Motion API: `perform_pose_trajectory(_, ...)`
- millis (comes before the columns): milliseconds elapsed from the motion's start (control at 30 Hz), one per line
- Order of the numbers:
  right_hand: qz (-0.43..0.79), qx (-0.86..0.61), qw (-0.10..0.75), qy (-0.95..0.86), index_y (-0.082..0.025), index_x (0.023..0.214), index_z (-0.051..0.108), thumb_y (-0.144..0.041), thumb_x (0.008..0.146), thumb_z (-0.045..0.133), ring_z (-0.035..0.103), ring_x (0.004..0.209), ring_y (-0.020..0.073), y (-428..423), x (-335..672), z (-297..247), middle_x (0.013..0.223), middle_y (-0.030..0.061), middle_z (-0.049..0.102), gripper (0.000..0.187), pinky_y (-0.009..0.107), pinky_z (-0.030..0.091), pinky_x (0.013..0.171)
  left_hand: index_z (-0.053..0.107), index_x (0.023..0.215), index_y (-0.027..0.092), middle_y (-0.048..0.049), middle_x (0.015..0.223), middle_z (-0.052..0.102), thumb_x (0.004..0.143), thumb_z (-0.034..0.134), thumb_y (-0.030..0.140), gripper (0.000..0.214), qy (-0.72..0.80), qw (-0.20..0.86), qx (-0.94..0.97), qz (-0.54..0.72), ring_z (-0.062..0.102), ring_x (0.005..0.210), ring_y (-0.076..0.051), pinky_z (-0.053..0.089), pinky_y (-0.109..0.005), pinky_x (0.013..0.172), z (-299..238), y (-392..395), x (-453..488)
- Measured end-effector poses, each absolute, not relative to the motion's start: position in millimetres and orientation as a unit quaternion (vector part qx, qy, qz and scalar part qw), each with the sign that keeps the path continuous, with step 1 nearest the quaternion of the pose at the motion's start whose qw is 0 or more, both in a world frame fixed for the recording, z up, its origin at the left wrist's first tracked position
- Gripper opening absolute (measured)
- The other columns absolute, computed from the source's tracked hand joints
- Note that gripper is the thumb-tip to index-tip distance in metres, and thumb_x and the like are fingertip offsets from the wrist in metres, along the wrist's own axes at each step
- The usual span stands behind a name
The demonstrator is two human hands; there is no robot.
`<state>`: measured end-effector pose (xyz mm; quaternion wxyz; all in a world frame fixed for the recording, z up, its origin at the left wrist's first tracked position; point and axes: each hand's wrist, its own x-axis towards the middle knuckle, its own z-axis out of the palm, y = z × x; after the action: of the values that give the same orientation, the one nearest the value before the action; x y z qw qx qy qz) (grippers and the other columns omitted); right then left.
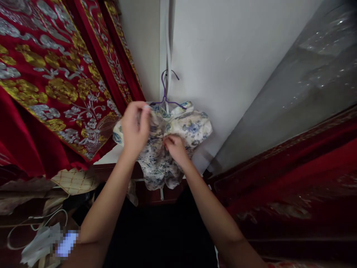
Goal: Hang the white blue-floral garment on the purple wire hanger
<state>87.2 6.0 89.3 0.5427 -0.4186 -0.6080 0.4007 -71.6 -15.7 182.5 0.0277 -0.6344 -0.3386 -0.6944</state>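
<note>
A short-sleeved blouse (pixel 192 126) with a blue floral print on white hangs on a purple clothes hanger (pixel 164 97) against the wall. My right hand (pixel 176 148) is closed in a pinch on the front of the blouse, near its middle. Over the blouse's left shoulder, close to the hanger's left arm, is my left hand (pixel 135 126). Its fingers curl towards the thumb in a pinch, slightly blurred. Whatever lies between those fingertips is too small to make out.
Red cloth (pixel 61 89) with gold and silver embroidery hangs at left. A white cable (pixel 168 44) runs down the wall behind the hanger. A grey, shiny sheet (pixel 292 93) and dark red fabric (pixel 306 178) stand at right. White cord (pixel 65 214) and cluttered items lie lower left.
</note>
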Motion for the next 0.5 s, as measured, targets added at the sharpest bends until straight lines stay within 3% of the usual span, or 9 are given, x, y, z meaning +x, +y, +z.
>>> perform_pose_trajectory(67,0.434,-0.430,0.524,-0.593,-0.018,0.055,0.055,-0.028,0.080,0.060,0.042,0.050,0.0103,-2,85,59,0.048,-0.0039,0.045,0.028,0.024,0.029,0.053,0.062,0.091,0.019,-0.0020,0.086,0.059,0.095,0.059,0.037,0.019,-0.334,-0.027,-0.520,-0.786,0.057,0.084,-0.014,0.046,-0.027,0.084,179,-8,-102)
perform_pose_trajectory(133,0.460,-0.431,0.525,-0.572,-0.018,0.055,0.053,-0.033,0.081,0.057,0.040,0.047,0.0098,-18,84,37,0.047,-0.0042,0.044,0.030,0.025,0.028,0.050,0.058,0.086,0.018,-0.0004,0.079,0.056,0.094,0.058,0.033,0.017,-0.319,-0.161,-0.406,-0.841,0.057,0.078,-0.013,0.048,-0.028,0.083,166,0,-136)
perform_pose_trajectory(200,0.484,-0.431,0.529,-0.548,-0.019,0.054,0.049,-0.037,0.081,0.055,0.038,0.045,0.0092,-37,82,23,0.046,-0.0045,0.042,0.033,0.024,0.028,0.048,0.057,0.083,0.018,-0.0019,0.077,0.060,0.095,0.050,0.028,0.017,-0.314,-0.340,-0.298,-0.835,0.061,0.078,-0.015,0.050,-0.031,0.085,140,3,-162)
perform_pose_trajectory(267,0.501,-0.432,0.536,-0.525,-0.020,0.053,0.046,-0.038,0.081,0.053,0.036,0.044,0.0088,-56,81,16,0.045,-0.0047,0.040,0.034,0.024,0.027,0.047,0.057,0.080,0.017,-0.0041,0.075,0.064,0.094,0.044,0.019,0.019,-0.340,-0.449,-0.174,-0.808,0.064,0.081,-0.016,0.051,-0.032,0.086,104,-3,-170)
perform_pose_trajectory(367,0.533,-0.431,0.548,-0.480,-0.020,0.052,0.046,-0.036,0.080,0.054,0.034,0.042,0.0084,-77,83,11,0.044,-0.0047,0.040,0.033,0.024,0.025,0.044,0.054,0.074,0.018,-0.0019,0.065,0.061,0.092,0.041,0.013,0.023,-0.361,-0.462,-0.082,-0.806,0.064,0.074,-0.014,0.052,-0.029,0.083,44,-24,-152)
perform_pose_trajectory(500,0.571,-0.421,0.509,-0.487,-0.019,0.052,0.050,-0.031,0.078,0.055,0.037,0.042,0.0082,-91,101,9,0.045,-0.0041,0.044,0.029,0.023,0.026,0.044,0.060,0.079,0.015,-0.0017,0.071,0.065,0.087,0.055,0.018,0.009,-0.358,-0.485,-0.100,-0.792,0.064,0.073,-0.014,0.051,-0.026,0.077,-3,-48,-111)
